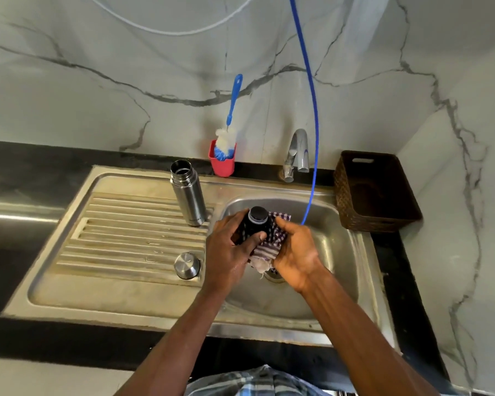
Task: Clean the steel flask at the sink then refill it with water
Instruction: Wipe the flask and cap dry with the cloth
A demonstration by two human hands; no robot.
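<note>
The steel flask (188, 192) is stood upright and uncapped on the ribbed drainboard (126, 238), just left of the sink basin (335, 270), with its open mouth turned toward the wall. It is touched by neither hand. Nearer the front edge of the drainboard, a round steel cap (187, 265) is set down apart from the flask.

Over the basin, a dark inner stopper (256, 221) is held between both hands. It is gripped by the left hand (229, 250), whose fingers are curled round its dark body with the thumb laid across the front. A checked cloth (269, 241) is pressed against the stopper's right side by the right hand (295, 252), whose fingers are wrapped round the bunched fabric; a frayed end of the cloth hangs below the hands.

Behind the basin a chrome tap (297, 152) is mounted on the black counter (26, 178). A thin blue hose (312, 110) is hung from above, and its end dips into the basin beside the right hand. A blue-handled bottle brush (230, 121) is stood in a red holder (222, 164) against the marble-patterned wall. A dark woven basket (375, 192) is placed on the counter right of the basin.
</note>
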